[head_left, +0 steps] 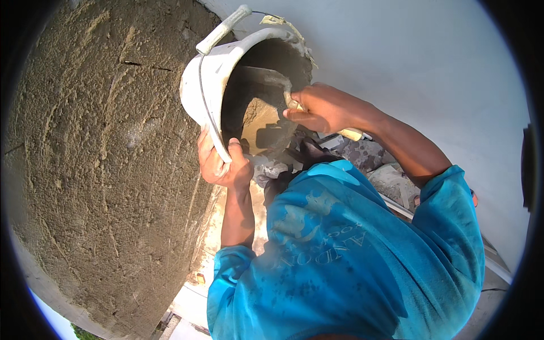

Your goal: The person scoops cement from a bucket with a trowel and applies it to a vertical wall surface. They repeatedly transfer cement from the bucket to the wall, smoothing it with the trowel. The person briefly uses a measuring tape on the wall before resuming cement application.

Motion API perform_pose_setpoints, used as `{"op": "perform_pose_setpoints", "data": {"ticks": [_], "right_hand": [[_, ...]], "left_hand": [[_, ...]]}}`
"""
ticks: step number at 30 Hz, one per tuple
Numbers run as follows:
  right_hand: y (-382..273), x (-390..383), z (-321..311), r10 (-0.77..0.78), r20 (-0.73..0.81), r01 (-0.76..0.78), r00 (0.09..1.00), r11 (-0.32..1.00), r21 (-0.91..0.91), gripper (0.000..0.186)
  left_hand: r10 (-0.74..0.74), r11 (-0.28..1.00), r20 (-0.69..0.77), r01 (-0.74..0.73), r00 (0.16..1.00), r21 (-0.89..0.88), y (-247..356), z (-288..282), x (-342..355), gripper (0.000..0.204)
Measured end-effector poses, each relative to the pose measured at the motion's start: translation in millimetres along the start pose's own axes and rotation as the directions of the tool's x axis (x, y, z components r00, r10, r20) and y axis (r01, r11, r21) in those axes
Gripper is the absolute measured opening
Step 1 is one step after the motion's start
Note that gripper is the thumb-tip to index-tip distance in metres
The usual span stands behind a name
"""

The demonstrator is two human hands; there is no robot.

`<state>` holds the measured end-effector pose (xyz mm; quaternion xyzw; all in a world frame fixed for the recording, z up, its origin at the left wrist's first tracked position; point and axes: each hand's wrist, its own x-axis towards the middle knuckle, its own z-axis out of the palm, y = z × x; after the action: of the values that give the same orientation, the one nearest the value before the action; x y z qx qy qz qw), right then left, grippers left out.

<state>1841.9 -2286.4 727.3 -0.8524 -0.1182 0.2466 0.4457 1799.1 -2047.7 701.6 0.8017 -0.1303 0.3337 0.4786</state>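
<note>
A: Hands?
B: Left hand [225, 165] clamped on the rim of the white bucket [199, 85], thumb over the lip, fingers outside. Right hand [323, 107] closed around the handle of a trowel [263, 75], blade inside the bucket.
A: Bucket position?
B: Tilted, mouth toward the person, just beside the rough mortar-coated wall [102, 141]. Can't tell if they touch. Wet-looking mortar [259, 120] sits low inside; wire bail with its pale grip [224, 30] lies outside the mouth.
A: Doing it well, scooping I'd guess?
B: My call: hold that rim firmly so the bucket can't roll, run the blade flat along the inner side, keep the load level, knuckles and left thumb clear of the edge.
</note>
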Motion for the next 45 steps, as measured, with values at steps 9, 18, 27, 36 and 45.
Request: {"op": "perform_pose_setpoints", "data": {"ticks": [9, 18, 27, 36, 45], "right_hand": [[0.6, -24.7, 26.3, -0.02, 0.134, 0.042, 0.991, 0.986, -0.163, 0.031], [20.7, -3.5, 79.9, 0.058, 0.612, -0.577, 0.789, 0.414, 0.704, 0.035], [-36.4, -10.8, 56.4, -0.27, 0.49, -0.497, 0.829, 0.047, 0.866, 0.031], [-210.9, 61.3, -36.1, -0.281, -0.623, 0.632, 0.73, 0.625, 0.459, 0.03], [-212.4, 190.7, -105.2, -0.503, -0.755, 0.302, 0.421, 0.862, -0.406, 0.036]], "left_hand": [[0.07, 0.996, -0.02, -0.071, 0.997, -0.062, -8.1, -18.0, 12.0, 0.016], [0.019, 0.988, 0.027, -0.014, 0.999, -0.154, -5.0, -15.0, 6.1, 0.015], [-0.795, 0.364, 0.066, 0.563, 0.603, -0.742, -40.5, -42.8, 11.2, 0.058], [-0.791, 0.408, 0.064, 0.603, 0.608, -0.685, -6.3, -57.1, -12.7, 0.061], [-0.802, 0.392, 0.124, 0.672, 0.585, -0.629, -3.8, -59.3, -29.3, 0.065]]}}
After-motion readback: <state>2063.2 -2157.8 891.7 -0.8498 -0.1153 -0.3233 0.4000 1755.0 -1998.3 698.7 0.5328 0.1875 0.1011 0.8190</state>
